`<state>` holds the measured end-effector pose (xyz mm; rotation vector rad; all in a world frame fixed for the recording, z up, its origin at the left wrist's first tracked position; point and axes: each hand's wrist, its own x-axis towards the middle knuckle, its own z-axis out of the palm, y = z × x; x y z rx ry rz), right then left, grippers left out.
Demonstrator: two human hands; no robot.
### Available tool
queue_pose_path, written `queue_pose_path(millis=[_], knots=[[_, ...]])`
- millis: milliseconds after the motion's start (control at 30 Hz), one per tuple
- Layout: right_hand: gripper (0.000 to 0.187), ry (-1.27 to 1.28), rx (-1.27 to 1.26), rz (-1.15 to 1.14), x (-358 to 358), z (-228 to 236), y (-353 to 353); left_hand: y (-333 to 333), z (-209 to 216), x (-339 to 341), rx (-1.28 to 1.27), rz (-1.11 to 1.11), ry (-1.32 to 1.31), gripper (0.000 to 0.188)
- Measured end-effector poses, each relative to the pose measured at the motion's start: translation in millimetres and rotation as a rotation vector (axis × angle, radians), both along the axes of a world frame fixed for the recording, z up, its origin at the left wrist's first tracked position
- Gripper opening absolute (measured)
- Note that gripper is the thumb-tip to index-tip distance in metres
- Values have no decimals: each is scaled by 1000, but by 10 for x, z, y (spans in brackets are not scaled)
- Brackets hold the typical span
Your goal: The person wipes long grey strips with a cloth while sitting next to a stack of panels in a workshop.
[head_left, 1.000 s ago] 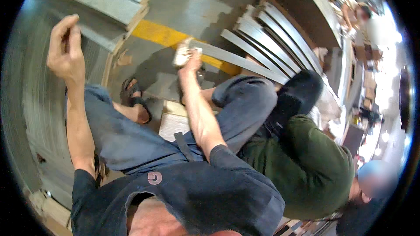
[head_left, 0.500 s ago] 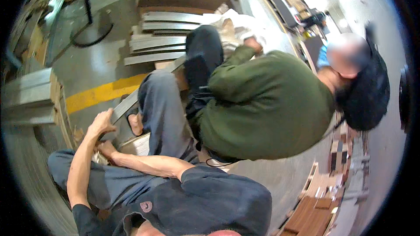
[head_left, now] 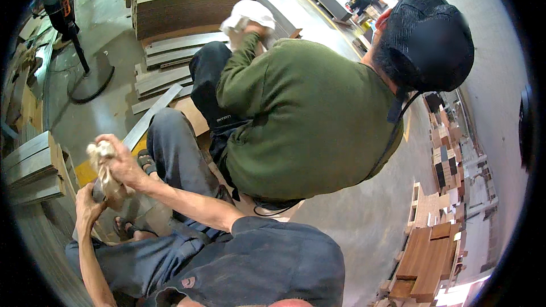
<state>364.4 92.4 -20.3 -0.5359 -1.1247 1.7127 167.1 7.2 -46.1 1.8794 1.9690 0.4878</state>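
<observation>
A long grey plank [head_left: 151, 118] slants from beside my bent knee down to my left hand [head_left: 89, 206]. The left fingers are closed around its near part, where a grey piece shows between thumb and palm. My right hand [head_left: 126, 166] grips a bunched, cream-coloured rag [head_left: 106, 173] just above the left hand. The rag hangs over the plank and hides part of it; whether it presses on the surface I cannot tell.
Close on my right sits a co-worker in a green top [head_left: 313, 119], holding a white cloth [head_left: 248, 18]. Stacked boards [head_left: 182, 11] stand ahead, with loose planks [head_left: 165, 74] before them. More boards [head_left: 34, 165] lie at left, near a black stand [head_left: 85, 62].
My right hand has risen from low by my lap, bringing the rag up over the plank. The left hand has moved down and left. The co-worker's head has turned away.
</observation>
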Motion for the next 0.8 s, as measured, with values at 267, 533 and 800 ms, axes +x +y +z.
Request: queue_pose_path(millis=[267, 533, 800], knots=[[61, -537, 1468, -179, -451, -202, -271, -333, 670, 1, 27, 104, -271, 27], [48, -822, 1628, -296, -355, -191, 868, -1077, 1254, -141, 83, 198, -204, 48], [42, -1231, 1267, -422, -106, -446, 2336, -2127, 1371, -143, 14, 416, -80, 51]])
